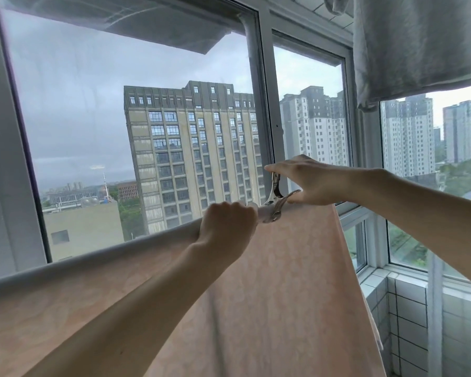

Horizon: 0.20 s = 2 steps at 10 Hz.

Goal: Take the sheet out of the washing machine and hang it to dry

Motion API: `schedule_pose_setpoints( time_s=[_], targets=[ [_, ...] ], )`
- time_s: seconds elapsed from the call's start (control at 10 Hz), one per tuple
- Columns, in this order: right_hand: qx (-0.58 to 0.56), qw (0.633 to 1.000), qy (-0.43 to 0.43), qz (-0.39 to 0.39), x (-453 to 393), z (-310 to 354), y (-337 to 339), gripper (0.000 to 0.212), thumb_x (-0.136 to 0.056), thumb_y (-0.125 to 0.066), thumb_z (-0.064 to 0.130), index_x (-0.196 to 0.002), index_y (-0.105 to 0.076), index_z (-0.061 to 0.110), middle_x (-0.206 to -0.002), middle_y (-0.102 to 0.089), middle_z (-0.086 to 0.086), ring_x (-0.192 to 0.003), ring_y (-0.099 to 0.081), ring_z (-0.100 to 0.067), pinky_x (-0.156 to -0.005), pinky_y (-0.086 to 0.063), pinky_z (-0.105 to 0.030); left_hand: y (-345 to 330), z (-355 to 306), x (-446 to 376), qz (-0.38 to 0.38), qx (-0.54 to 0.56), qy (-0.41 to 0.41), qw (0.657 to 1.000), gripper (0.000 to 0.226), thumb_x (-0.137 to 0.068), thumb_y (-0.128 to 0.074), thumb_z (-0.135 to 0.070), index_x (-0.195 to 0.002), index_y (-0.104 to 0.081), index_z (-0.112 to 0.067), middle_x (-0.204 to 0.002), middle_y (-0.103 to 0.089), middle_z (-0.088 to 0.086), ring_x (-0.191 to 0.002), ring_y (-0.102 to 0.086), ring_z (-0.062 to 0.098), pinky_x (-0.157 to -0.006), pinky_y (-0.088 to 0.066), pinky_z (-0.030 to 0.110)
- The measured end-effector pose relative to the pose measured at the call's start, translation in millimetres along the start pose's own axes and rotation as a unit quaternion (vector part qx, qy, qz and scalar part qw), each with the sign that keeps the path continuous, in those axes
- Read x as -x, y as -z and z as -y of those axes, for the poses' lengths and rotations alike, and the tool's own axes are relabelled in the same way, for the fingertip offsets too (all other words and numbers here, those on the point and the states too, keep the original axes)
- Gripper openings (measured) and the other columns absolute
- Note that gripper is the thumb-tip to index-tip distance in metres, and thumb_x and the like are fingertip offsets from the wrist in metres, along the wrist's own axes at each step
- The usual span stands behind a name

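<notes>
A pale pink patterned sheet [297,281] hangs draped over a horizontal drying rod [98,253] that crosses the view from lower left to centre. My left hand [226,227] grips the sheet-covered rod with curled fingers. Just to its right a large metal clip [276,200] sits on the rod over the sheet. My right hand [307,183] squeezes the clip's two handles between thumb and fingers. The sheet's right edge falls straight down below the clip.
Large windows [147,118] stand right behind the rod, with a vertical frame post [264,104] near the clip. A grey cloth [419,44] hangs from above at the upper right. A tiled sill and wall [397,308] lie at the lower right.
</notes>
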State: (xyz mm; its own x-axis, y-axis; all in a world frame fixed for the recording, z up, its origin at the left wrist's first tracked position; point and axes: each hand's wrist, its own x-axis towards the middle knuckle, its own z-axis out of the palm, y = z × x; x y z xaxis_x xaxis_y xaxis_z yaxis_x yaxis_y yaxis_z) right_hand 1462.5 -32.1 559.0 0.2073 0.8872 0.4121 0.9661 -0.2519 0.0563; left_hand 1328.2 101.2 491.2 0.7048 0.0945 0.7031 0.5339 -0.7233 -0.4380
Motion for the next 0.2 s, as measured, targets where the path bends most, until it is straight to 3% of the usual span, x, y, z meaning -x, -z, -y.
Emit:
schedule_pose_setpoints(
  time_s=[0.1,0.2],
  targets=[
    [0.007,0.999,0.021,-0.03,4.5,11.9,0.2,0.08,-0.088,-0.063,0.021,-0.151,-0.014,0.024,-0.152,-0.027,0.0,-0.139,-0.018,-0.021,-0.107,-0.026,-0.036,7.4,12.2,8.4,0.003,0.077,-0.017,0.997,0.013,-0.096,-0.052,-0.025,-0.106,-0.058,-0.018,-0.081,-0.057,-0.006,-0.065,-0.051,0.011,-0.061,-0.04,0.025],
    [0.024,0.995,0.051,-0.084,3.4,26.0,-0.2,0.076,-0.087,-0.064,0.022,-0.149,-0.02,0.024,-0.152,-0.029,0.001,-0.14,-0.018,-0.018,-0.111,-0.024,-0.035,15.2,23.7,19.6,0.023,0.11,-0.003,0.994,0.014,-0.096,-0.052,-0.025,-0.105,-0.06,-0.018,-0.083,-0.061,-0.006,-0.068,-0.056,0.01,-0.067,-0.049,0.026]
  ],
)
